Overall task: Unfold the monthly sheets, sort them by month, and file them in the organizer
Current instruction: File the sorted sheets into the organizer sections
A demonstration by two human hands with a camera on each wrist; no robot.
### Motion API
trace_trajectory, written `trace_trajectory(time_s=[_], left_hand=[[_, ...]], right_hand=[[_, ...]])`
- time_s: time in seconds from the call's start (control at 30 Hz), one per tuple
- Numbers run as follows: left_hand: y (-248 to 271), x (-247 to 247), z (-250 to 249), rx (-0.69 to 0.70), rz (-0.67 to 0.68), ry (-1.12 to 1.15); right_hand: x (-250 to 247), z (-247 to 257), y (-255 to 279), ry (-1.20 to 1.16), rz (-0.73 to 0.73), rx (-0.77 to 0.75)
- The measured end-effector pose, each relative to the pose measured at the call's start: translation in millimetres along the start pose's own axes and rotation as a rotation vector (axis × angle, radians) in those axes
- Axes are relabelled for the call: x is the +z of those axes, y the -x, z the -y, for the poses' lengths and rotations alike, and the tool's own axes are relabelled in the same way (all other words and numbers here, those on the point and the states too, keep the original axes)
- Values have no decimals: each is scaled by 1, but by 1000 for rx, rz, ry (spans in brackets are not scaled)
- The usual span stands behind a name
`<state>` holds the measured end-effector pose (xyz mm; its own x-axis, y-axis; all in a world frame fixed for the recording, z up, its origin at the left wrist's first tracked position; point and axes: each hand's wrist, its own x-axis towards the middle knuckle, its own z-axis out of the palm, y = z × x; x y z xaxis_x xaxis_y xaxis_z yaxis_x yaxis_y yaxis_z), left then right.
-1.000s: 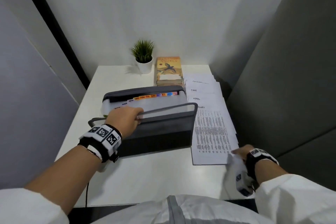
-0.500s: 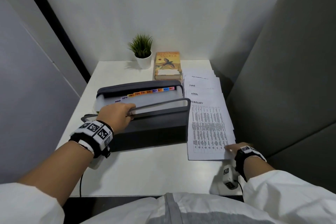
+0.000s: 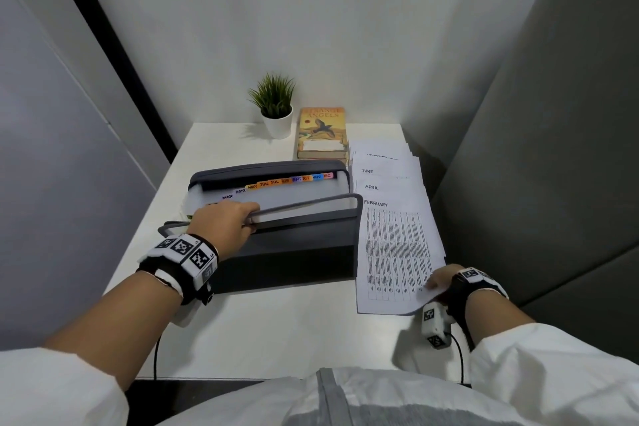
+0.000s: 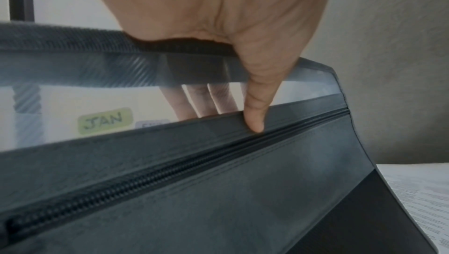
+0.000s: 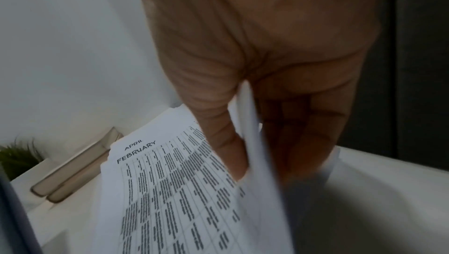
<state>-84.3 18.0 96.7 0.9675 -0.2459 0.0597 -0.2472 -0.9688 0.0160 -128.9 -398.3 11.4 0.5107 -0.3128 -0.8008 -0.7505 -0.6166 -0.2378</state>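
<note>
at the centre left of the head view the left hand (image 3: 226,223) has its grip clamped on the front flap of the grey organizer (image 3: 287,245), which stands open on the white bench (image 3: 276,328). at the lower right the right hand (image 3: 444,282) pinches the near corner of the february sheet (image 3: 394,252), the top one of a fanned pile beside the organizer.

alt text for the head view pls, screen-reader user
A person's left hand grips the front edge of an open grey organizer with month tabs, while the right hand pinches the near corner of the FEBRUARY sheet atop a fanned stack. A potted plant and book sit behind.
</note>
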Motion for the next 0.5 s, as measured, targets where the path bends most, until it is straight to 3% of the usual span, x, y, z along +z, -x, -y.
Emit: trace_trajectory(time_s=[0.07,0.17,0.33,0.5], left_hand=[[1,-1,-1,-1,0,3],[3,-3,-1,11,23,2],[4,-8,1,44,96,1],[0,-15,5,37,215,84]], right_hand=[[2,4,-8,111,-17,-51],[7,11,-16,44,-58,-60],[-2,31,-16,193,-112,-113],[-51,87,21,286,-337,-276]])
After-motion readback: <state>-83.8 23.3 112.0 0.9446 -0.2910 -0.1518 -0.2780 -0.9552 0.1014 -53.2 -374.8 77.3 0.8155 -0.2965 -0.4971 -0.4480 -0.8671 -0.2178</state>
